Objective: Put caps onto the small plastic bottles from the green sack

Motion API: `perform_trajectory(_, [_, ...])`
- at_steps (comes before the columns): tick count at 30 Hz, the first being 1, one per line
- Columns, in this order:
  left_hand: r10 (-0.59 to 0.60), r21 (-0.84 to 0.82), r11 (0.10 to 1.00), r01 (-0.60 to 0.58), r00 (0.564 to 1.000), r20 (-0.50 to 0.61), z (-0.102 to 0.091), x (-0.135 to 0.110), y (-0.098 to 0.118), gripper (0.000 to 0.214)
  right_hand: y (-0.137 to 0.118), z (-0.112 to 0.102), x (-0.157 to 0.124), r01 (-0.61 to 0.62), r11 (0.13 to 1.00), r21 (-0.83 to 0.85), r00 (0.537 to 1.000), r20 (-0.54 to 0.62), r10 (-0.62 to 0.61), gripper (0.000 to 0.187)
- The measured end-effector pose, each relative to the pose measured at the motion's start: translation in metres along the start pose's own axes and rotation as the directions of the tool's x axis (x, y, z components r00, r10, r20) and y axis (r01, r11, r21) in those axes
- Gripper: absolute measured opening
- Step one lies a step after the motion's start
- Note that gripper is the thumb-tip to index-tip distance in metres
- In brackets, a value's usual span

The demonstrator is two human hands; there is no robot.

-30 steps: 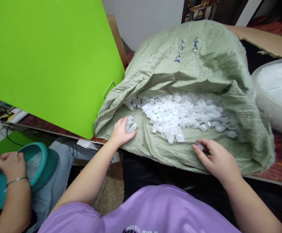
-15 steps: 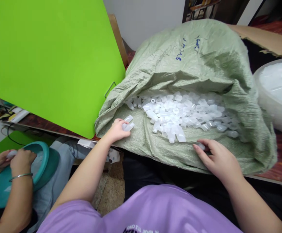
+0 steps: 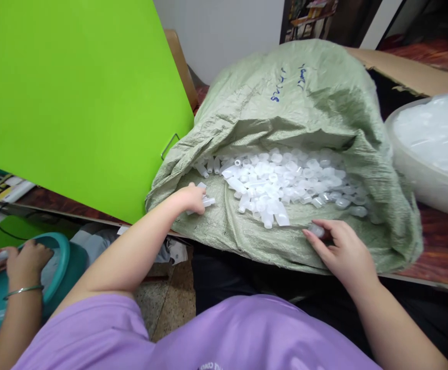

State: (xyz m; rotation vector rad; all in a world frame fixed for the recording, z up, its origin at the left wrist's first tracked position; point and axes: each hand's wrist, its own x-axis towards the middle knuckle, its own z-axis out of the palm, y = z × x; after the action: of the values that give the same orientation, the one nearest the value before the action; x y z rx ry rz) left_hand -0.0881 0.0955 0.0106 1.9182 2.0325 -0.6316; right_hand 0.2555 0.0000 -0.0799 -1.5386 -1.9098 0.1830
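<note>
A pale green woven sack (image 3: 243, 103) lies with its mouth toward me, and a heap of small translucent white plastic tubes (image 3: 278, 180) spills onto its lower flap. Over the left part of that flap, my left hand (image 3: 194, 198) is closed on some tubes (image 3: 209, 201) that stick out past the fingers. My right hand (image 3: 343, 246), at the flap's front edge right of the heap, pinches one small translucent plastic piece (image 3: 316, 230) between thumb and fingers. Part of each hand's hold is hidden.
A large bright green board (image 3: 73, 103) stands at the left. At the right is a round tub (image 3: 412, 164) heaped with clear plastic, beside a cardboard box (image 3: 420, 67). Lower left, a co-worker's hands (image 3: 27, 262) hold a white piece over a teal basin (image 3: 62, 267).
My left hand has turned palm down, its knuckles now covering more of the tubes. The right hand keeps its pinch. The whole view has shifted slightly.
</note>
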Motion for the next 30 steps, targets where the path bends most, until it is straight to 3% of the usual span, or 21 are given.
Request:
perform_trajectory(3, [-0.048, -0.090, 0.995, 0.035, 0.987, -0.154, 0.023, -0.010, -0.010, 0.053, 0.003, 0.001, 0.000, 0.039, 0.999, 0.033, 0.997, -0.074, -0.036, 0.030])
perform_trajectory(7, [-0.155, -0.228, 0.970, 0.085, 0.938, -0.311, 0.053, -0.026, -0.022, 0.042, 0.004, 0.001, 0.000, 0.040, 0.999, 0.028, 0.998, -0.047, -0.039, 0.031])
perform_trajectory(13, [-0.235, -0.334, 0.936, 0.112, 0.905, -0.355, 0.070, -0.036, -0.027, 0.035, 0.003, 0.001, 0.000, 0.019, 1.000, 0.003, 1.000, 0.022, -0.020, 0.033])
perform_trajectory(18, [-0.242, -0.396, 0.916, 0.061, 0.873, -0.423, 0.076, -0.041, -0.030, 0.032, 0.002, 0.002, 0.000, 0.040, 0.999, 0.008, 0.999, -0.007, -0.040, 0.032])
perform_trajectory(23, [-0.263, -0.451, 0.892, -0.030, 0.777, -0.571, 0.095, -0.048, -0.030, 0.030, 0.004, -0.003, 0.000, 0.015, 0.996, 0.088, 0.999, -0.050, -0.011, 0.034])
perform_trajectory(27, [-0.228, -0.414, 0.898, -0.151, 0.646, -0.728, 0.110, -0.047, -0.033, 0.029, -0.006, -0.008, 0.000, -0.048, 0.974, 0.221, 0.994, 0.105, 0.026, 0.032])
perform_trajectory(30, [-0.127, -0.315, 0.906, -0.281, 0.530, -0.838, 0.108, -0.047, -0.028, 0.029, -0.027, -0.009, 0.004, -0.027, 0.949, 0.313, 0.976, 0.214, -0.043, 0.030])
